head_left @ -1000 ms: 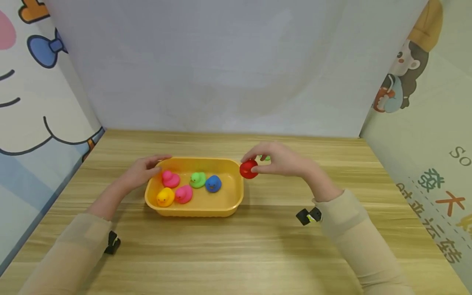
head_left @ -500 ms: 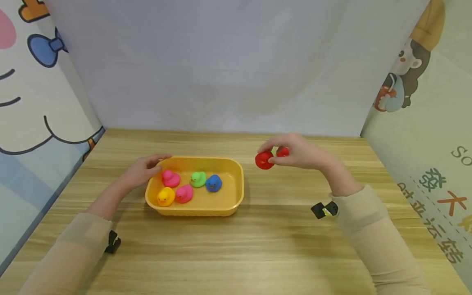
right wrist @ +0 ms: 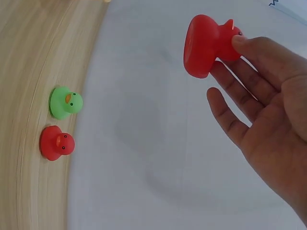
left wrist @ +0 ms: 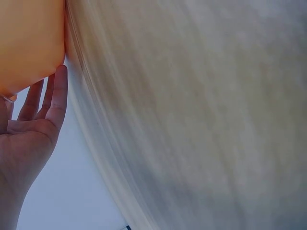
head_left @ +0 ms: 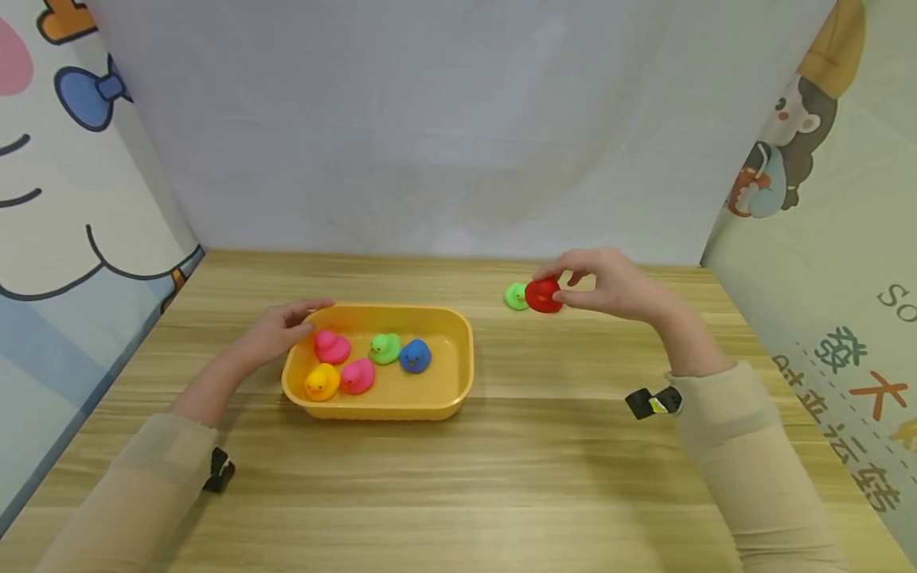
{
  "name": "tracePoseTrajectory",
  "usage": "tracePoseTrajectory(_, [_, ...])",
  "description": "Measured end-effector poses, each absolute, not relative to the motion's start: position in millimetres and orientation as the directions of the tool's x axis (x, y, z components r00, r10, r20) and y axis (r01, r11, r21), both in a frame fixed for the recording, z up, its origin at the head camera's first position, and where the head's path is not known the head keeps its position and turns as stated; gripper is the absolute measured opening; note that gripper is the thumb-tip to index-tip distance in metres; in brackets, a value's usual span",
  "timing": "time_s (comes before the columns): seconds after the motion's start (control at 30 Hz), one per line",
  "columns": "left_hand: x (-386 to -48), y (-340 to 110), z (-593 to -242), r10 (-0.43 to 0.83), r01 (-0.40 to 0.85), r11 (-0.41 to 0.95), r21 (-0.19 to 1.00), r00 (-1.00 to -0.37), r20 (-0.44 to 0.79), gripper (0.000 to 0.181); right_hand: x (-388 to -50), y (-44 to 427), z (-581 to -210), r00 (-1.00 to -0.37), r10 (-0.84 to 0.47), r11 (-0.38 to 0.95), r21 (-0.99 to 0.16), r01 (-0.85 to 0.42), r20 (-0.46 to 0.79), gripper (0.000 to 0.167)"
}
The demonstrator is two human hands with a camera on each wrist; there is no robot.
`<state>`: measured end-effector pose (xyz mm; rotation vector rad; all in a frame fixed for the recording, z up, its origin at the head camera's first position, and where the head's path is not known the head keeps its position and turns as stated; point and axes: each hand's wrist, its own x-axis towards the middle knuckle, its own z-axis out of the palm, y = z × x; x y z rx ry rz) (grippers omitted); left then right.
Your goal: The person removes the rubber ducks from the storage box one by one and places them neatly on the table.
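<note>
My right hand (head_left: 609, 282) pinches a red rubber duck (right wrist: 206, 45) between thumb and fingers, above the table's far right part. In the right wrist view the duck is tilted, its flat base turned away from the palm. On the table beyond, a green rubber duck (right wrist: 64, 102) sits beside a second red rubber duck (right wrist: 56, 143). The head view hides that second red duck behind the hand and the held duck. My left hand (head_left: 275, 334) rests against the left end of a yellow plastic tray (head_left: 401, 414), its straight fingers touching the outer wall.
Inside the tray stand two pink ducks (head_left: 333, 348), a yellow duck (head_left: 322, 383), a green duck (head_left: 385, 348) and a blue duck (head_left: 415, 356). Pale cloth (head_left: 444, 127) hangs behind the wooden table (head_left: 458, 493), with printed cloths at both sides.
My right hand has moved right and away from the tray's right end, carrying the red duck. The green duck on the table has come into fuller view. The left hand and tray stay put.
</note>
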<state>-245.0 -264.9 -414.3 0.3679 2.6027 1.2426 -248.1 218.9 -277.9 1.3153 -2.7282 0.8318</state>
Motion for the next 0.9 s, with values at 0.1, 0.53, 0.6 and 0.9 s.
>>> tracePoseTrajectory(0.1, [-244.9, -264.5, -414.4, 0.323, 0.122, 0.609, 0.783, -0.941, -0.104, 0.043, -248.8, 224.8, -277.5, -0.661, -0.715, 0.525, -0.451, -0.721, 0.225, 0.030])
tracePoseTrajectory(0.53, [-245.0, -264.1, -413.6, 0.327, 0.112, 0.593, 0.798, -0.938, -0.111, 0.044, -256.4, 242.1, -283.3, -0.660, -0.710, 0.511, -0.465, -0.723, 0.245, 0.033])
tracePoseTrajectory(0.6, [-245.9, -264.6, -414.0, 0.328, 0.113, 0.589, 0.800, -0.939, -0.108, 0.044, -257.9, 244.9, -285.1, -0.665, -0.704, 0.516, -0.463, -0.721, 0.249, 0.033])
tracePoseTrajectory(0.9, [-247.7, -265.4, -415.9, 0.328, 0.144, 0.605, 0.783, -0.941, -0.081, 0.044, -265.4, 257.9, -295.9, -0.695, -0.679, 0.557, -0.452, -0.697, 0.236, 0.031])
